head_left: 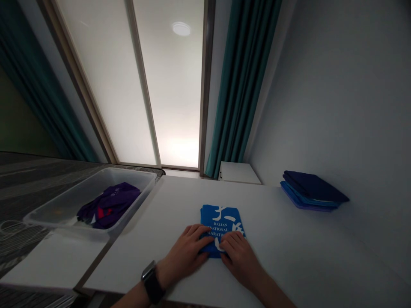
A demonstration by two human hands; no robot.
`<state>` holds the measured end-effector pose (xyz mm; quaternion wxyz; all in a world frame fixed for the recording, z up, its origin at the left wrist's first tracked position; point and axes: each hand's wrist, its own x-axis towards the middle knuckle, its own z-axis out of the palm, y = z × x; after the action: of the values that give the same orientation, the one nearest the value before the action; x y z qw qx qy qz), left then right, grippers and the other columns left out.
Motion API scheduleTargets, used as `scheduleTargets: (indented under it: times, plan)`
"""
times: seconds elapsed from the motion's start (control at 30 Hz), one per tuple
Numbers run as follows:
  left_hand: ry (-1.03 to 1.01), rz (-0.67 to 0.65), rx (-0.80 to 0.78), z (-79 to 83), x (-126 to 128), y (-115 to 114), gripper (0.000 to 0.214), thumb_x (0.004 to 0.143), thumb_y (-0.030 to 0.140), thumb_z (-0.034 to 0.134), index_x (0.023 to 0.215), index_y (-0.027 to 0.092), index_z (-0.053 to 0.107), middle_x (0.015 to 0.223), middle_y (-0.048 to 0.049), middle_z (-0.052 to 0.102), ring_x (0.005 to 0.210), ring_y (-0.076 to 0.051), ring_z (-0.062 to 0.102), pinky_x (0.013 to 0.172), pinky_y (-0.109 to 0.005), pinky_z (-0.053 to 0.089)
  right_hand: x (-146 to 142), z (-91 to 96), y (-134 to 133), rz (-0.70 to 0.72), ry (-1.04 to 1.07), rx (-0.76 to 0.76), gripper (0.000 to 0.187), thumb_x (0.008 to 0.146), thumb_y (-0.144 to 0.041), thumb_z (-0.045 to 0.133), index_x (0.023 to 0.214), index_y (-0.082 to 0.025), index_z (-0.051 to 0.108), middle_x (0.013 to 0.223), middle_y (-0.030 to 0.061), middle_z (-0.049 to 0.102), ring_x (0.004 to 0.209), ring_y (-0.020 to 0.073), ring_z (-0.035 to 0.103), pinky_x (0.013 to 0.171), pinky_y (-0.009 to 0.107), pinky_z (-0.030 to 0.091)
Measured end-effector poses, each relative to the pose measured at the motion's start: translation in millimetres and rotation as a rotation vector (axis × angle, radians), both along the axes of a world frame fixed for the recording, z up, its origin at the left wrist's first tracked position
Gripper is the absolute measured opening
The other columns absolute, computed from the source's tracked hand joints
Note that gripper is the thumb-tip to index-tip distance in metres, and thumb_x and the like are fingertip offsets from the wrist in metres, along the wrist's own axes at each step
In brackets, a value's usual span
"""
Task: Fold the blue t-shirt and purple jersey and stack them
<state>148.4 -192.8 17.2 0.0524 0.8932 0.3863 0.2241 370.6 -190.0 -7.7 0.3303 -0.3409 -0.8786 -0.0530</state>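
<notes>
Cloth (221,225) is lying folded mid-counter (272,252), right of the bin (148,180), left hand (192,247) and right hand (236,253) resting on it; whether fingers (205,240) are pinching cannot be told. Probably light and floppy, it is likely needing support at both sides.

The blue, white-printed cloth (221,223) lies folded on the table (180,196).

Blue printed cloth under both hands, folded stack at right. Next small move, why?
Probably grip the blue cloth by its sides and lift it toward the folded stack: it looks like a compact, folded rectangle, and the left hand and right hand are already on it.
</notes>
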Motion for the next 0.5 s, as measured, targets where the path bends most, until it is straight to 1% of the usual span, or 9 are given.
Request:
scheduleTargets:
  times: [0.1, 0.17, 0.27, 0.33, 0.4, 0.5]
  plan:
    - [0.020, 0.024, 0.028, -3.4, -3.0, 1.5, 0.037, 0.085, 0.015, 0.064, 0.120, 0.027, 0.059, 0.123, -0.0056, 0.060, 0.106, -0.025, 0.057, 0.094, -0.043, 0.049, 4.0, 0.6, -1.2, -0.048, -0.027, -0.018, 0.016, 0.082, -0.013, 0.062, 0.094, -0.022, 0.058, 0.093, 0.0028, 0.064, 0.091, 0.0210, 0.057, 0.086, 0.037, 0.044]
    - [0.011, 0.002, 0.043, -7.8, -3.6, 3.6, 0.036, 0.087, 0.014, 0.062, 0.121, 0.026, 0.058, 0.119, -0.0058, 0.061, 0.101, -0.023, 0.060, 0.090, -0.040, 0.051, 3.8, 1.4, -2.9, -0.105, -0.057, -0.023, 0.027, 0.081, -0.016, 0.065, 0.107, -0.022, 0.059, 0.100, 0.0042, 0.065, 0.096, 0.0225, 0.058, 0.091, 0.039, 0.043]
    - [-0.049, -0.030, 0.057, -11.3, -0.5, 6.8, 0.031, 0.090, 0.014, 0.059, 0.119, 0.024, 0.058, 0.113, -0.0055, 0.063, 0.097, -0.021, 0.061, 0.087, -0.037, 0.053, -5.8, 1.3, -4.8, -0.149, -0.109, -0.024, 0.043, 0.083, -0.019, 0.065, 0.125, -0.022, 0.055, 0.113, 0.0069, 0.066, 0.105, 0.0245, 0.058, 0.098, 0.042, 0.041]
    - [-0.108, -0.035, 0.050, -10.1, 2.7, 7.6, 0.027, 0.091, 0.013, 0.057, 0.116, 0.023, 0.059, 0.111, -0.0049, 0.064, 0.098, -0.021, 0.061, 0.088, -0.036, 0.052, -17.3, -0.4, -4.5, -0.182, -0.118, -0.038, 0.050, 0.084, -0.019, 0.064, 0.133, -0.019, 0.051, 0.123, 0.0093, 0.064, 0.113, 0.0257, 0.056, 0.101, 0.042, 0.040]
    - [-0.181, -0.046, 0.002, -7.1, 3.3, 6.5, 0.026, 0.091, 0.013, 0.055, 0.114, 0.023, 0.058, 0.113, -0.0049, 0.063, 0.100, -0.020, 0.061, 0.090, -0.035, 0.052, -28.7, -3.4, -3.0, -0.237, -0.099, -0.069, 0.053, 0.084, -0.019, 0.063, 0.136, -0.016, 0.050, 0.130, 0.0106, 0.062, 0.118, 0.0264, 0.054, 0.101, 0.041, 0.041]
    - [-0.317, -0.026, -0.137, -3.4, -5.4, 2.0, 0.022, 0.091, 0.014, 0.051, 0.111, 0.021, 0.055, 0.111, -0.0062, 0.062, 0.099, -0.018, 0.062, 0.088, -0.031, 0.052, -37.8, -8.6, -0.5, -0.293, -0.076, -0.129, 0.050, 0.085, -0.020, 0.063, 0.134, -0.018, 0.053, 0.130, 0.0091, 0.063, 0.119, 0.0269, 0.055, 0.100, 0.042, 0.041]
